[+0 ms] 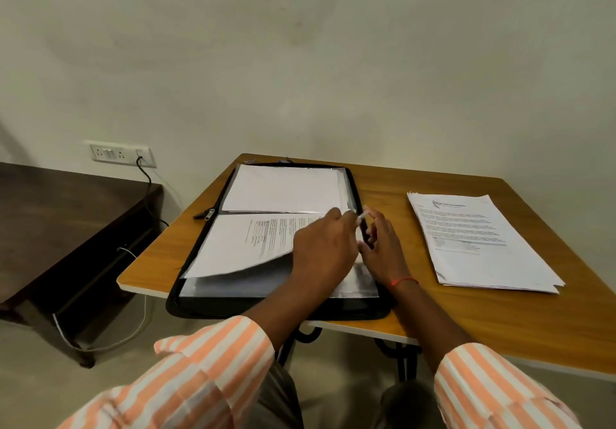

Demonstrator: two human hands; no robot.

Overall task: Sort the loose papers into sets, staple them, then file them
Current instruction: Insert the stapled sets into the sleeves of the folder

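A printed set (253, 238) is pinched at its far corner over an open folder (200, 305).
The corner is held by the curled fingers (336, 218) of the left hand (325, 248). The right hand (383, 252) is spread loosely at a clear sleeve (356, 282); whether it is gripped cannot be told. One folder is laid flat on the table (500, 322), with a blank sheet (283, 188) in its far half and the printed set in its near half. One stack of loose papers (483, 245) is seen apart, to the right.

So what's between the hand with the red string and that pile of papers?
Just bare wooden table between the right hand and the pile of papers, seen in the head view.
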